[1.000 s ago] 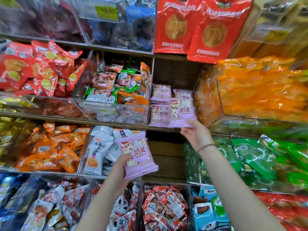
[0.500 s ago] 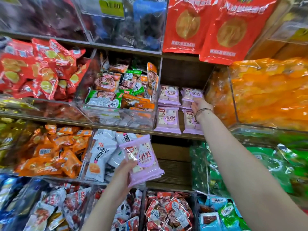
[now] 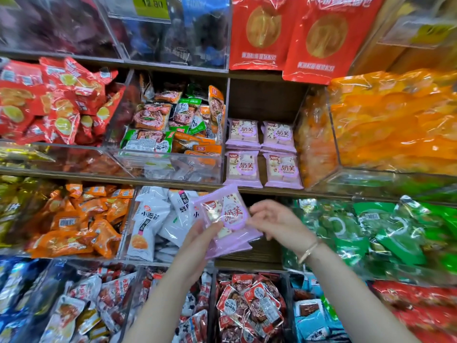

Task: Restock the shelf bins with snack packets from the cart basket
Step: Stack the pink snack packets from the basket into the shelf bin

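a wooden shelf (image 3: 264, 100) holds four lilac packets (image 3: 243, 169) in two rows. below its edge a small stack (image 3: 227, 214) of the same packets sits gripped in the left hand (image 3: 197, 241), thumb on top. the right hand (image 3: 277, 221) has loosely curved fingers touching the stack's right edge; pinching or not, cannot tell.

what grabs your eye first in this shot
The pink packets at centre, gripped by the left hand with the right hand at their right edge. Just above, four shelved packets of the same kind lie in a two-by-two block. Bright orange bags fill the bin to their right.
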The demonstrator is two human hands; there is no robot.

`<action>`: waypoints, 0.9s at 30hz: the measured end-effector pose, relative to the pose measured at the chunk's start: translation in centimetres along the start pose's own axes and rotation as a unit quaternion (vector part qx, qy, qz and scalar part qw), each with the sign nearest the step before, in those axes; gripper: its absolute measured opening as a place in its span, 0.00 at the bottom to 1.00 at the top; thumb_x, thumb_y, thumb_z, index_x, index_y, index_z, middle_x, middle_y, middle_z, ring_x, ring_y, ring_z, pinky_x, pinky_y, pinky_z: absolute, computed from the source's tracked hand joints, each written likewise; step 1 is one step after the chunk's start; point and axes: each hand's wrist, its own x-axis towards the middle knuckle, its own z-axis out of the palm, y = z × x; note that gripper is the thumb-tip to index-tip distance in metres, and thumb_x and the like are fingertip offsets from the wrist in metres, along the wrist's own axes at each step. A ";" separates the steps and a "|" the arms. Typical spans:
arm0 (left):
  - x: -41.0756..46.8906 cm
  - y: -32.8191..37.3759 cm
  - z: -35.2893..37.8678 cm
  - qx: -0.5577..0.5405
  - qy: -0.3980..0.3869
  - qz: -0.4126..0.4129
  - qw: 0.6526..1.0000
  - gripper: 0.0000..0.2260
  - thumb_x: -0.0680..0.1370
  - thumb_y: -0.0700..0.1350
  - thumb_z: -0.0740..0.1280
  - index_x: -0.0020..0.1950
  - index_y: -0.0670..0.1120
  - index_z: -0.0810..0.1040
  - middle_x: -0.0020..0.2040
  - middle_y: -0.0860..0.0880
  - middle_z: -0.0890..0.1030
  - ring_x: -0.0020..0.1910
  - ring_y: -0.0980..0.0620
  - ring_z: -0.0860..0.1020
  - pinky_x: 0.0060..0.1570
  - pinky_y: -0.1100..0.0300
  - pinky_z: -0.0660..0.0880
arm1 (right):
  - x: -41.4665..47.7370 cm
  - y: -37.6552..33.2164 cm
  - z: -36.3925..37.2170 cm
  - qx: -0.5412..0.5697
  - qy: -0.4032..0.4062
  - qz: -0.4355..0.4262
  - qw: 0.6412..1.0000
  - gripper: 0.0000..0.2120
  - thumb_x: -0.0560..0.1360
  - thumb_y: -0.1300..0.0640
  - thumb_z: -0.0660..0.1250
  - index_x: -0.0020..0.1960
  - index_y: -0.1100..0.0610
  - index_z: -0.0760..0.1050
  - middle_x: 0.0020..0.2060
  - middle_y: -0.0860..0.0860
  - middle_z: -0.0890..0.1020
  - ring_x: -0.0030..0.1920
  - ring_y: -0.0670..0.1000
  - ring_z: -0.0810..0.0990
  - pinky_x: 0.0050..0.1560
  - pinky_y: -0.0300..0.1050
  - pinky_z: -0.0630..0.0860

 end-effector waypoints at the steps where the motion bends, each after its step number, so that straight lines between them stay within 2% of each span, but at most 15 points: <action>1: 0.0 -0.1 0.4 0.012 -0.004 0.001 1.000 0.43 0.61 0.58 0.76 0.73 0.48 0.65 0.66 0.46 0.74 0.60 0.59 0.72 0.63 0.56 0.67 | -0.5 0.6 0.4 -0.015 -0.008 0.009 1.000 0.09 0.71 0.55 0.71 0.49 0.56 0.74 0.36 0.49 0.76 0.31 0.41 0.72 0.29 0.30 0.68; 2: -0.1 -0.1 0.7 0.015 -0.011 0.003 1.000 0.50 0.59 0.59 0.75 0.77 0.50 0.58 0.73 0.50 0.66 0.64 0.57 0.67 0.66 0.54 0.63 | -0.7 1.2 0.6 -0.023 -0.006 0.013 1.000 0.08 0.72 0.54 0.71 0.46 0.55 0.74 0.35 0.49 0.75 0.29 0.39 0.71 0.29 0.29 0.67; 4: -0.2 -0.4 1.3 0.002 -0.021 0.003 1.000 0.54 0.57 0.59 0.75 0.78 0.49 0.52 0.77 0.50 0.59 0.70 0.53 0.63 0.66 0.56 0.61 | -1.1 2.1 0.5 -0.045 -0.001 0.027 0.999 0.08 0.74 0.50 0.68 0.43 0.54 0.74 0.37 0.49 0.75 0.26 0.37 0.70 0.30 0.29 0.67; 7: -0.5 -0.4 1.8 0.015 -0.028 0.002 0.999 0.54 0.57 0.60 0.77 0.78 0.49 0.55 0.75 0.49 0.64 0.71 0.51 0.65 0.63 0.59 0.63 | -1.8 3.1 0.4 -0.009 -0.004 0.031 0.999 0.11 0.75 0.48 0.65 0.40 0.54 0.74 0.37 0.52 0.75 0.26 0.43 0.72 0.32 0.36 0.70; 9: -0.6 0.1 2.1 0.023 -0.039 -0.008 0.999 0.48 0.58 0.63 0.77 0.73 0.48 0.64 0.66 0.51 0.74 0.63 0.54 0.73 0.63 0.55 0.67 | -2.1 3.3 0.2 0.087 0.014 0.021 0.996 0.09 0.74 0.52 0.67 0.40 0.57 0.76 0.36 0.55 0.76 0.27 0.46 0.73 0.31 0.38 0.71; 11: -0.6 0.4 2.0 0.002 -0.025 -0.024 0.999 0.41 0.57 0.64 0.76 0.64 0.48 0.70 0.58 0.53 0.77 0.57 0.54 0.76 0.63 0.51 0.70 | -2.1 3.0 -0.4 0.167 0.039 0.019 0.985 0.09 0.72 0.53 0.69 0.43 0.60 0.78 0.38 0.57 0.79 0.28 0.47 0.73 0.29 0.38 0.72; 13: -0.1 0.3 1.3 -0.023 0.007 -0.037 0.999 0.43 0.60 0.62 0.78 0.69 0.47 0.68 0.64 0.48 0.76 0.63 0.48 0.75 0.66 0.44 0.68 | -1.6 2.1 -1.3 0.233 0.060 0.008 0.971 0.09 0.71 0.54 0.68 0.42 0.60 0.79 0.38 0.54 0.82 0.29 0.46 0.75 0.27 0.37 0.73; 14: 0.3 0.3 0.8 -0.029 0.021 -0.039 0.999 0.40 0.63 0.57 0.78 0.70 0.46 0.68 0.65 0.46 0.77 0.62 0.48 0.77 0.63 0.45 0.70 | -1.1 1.5 -1.9 0.258 0.073 0.003 0.963 0.08 0.73 0.55 0.67 0.42 0.60 0.80 0.40 0.54 0.84 0.31 0.47 0.77 0.28 0.37 0.74; 15: 0.6 0.4 0.3 -0.034 0.034 -0.038 0.998 0.33 0.66 0.53 0.76 0.68 0.45 0.71 0.62 0.45 0.80 0.57 0.49 0.80 0.55 0.49 0.74 | -0.4 0.9 -2.5 0.273 0.087 0.002 0.958 0.08 0.75 0.56 0.66 0.44 0.60 0.80 0.44 0.54 0.85 0.35 0.47 0.79 0.29 0.37 0.75; 17: 1.1 0.3 -0.8 -0.042 0.050 -0.038 0.997 0.20 0.74 0.45 0.69 0.65 0.44 0.75 0.55 0.45 0.84 0.48 0.49 0.83 0.42 0.56 0.76 | 1.6 -0.7 -3.4 0.277 0.113 0.009 0.954 0.09 0.77 0.58 0.63 0.51 0.63 0.78 0.49 0.55 0.84 0.43 0.49 0.82 0.33 0.37 0.77; 19: 1.3 0.2 -1.8 -0.048 0.065 -0.040 0.996 0.14 0.78 0.42 0.64 0.64 0.44 0.75 0.53 0.45 0.84 0.46 0.48 0.83 0.37 0.58 0.77 | 4.2 -2.5 -3.9 0.290 0.130 0.005 0.948 0.08 0.79 0.60 0.61 0.51 0.63 0.76 0.47 0.53 0.83 0.42 0.46 0.82 0.34 0.37 0.78; 21: 1.4 0.2 -2.5 -0.057 0.069 -0.036 0.995 0.12 0.79 0.40 0.63 0.63 0.44 0.76 0.52 0.45 0.84 0.45 0.49 0.84 0.36 0.59 0.78 | 7.2 -4.6 -3.9 0.298 0.143 -0.002 0.944 0.06 0.79 0.61 0.60 0.51 0.62 0.74 0.45 0.49 0.81 0.38 0.43 0.82 0.33 0.37 0.79; 24: 1.7 0.3 -3.3 -0.059 0.078 -0.028 0.995 0.08 0.79 0.39 0.61 0.57 0.45 0.77 0.47 0.46 0.86 0.40 0.50 0.84 0.35 0.59 0.79 | 12.1 -6.8 -3.7 0.261 0.164 0.001 0.951 0.07 0.78 0.61 0.62 0.55 0.62 0.72 0.50 0.52 0.76 0.39 0.44 0.78 0.31 0.35 0.79; 27: 2.1 0.5 -3.9 -0.047 0.093 -0.022 0.994 0.07 0.79 0.39 0.61 0.53 0.47 0.77 0.42 0.49 0.86 0.37 0.51 0.84 0.39 0.55 0.77 | 16.3 -8.2 -3.9 0.192 0.197 0.028 0.961 0.09 0.77 0.59 0.63 0.56 0.60 0.73 0.43 0.51 0.76 0.36 0.45 0.75 0.28 0.34 0.76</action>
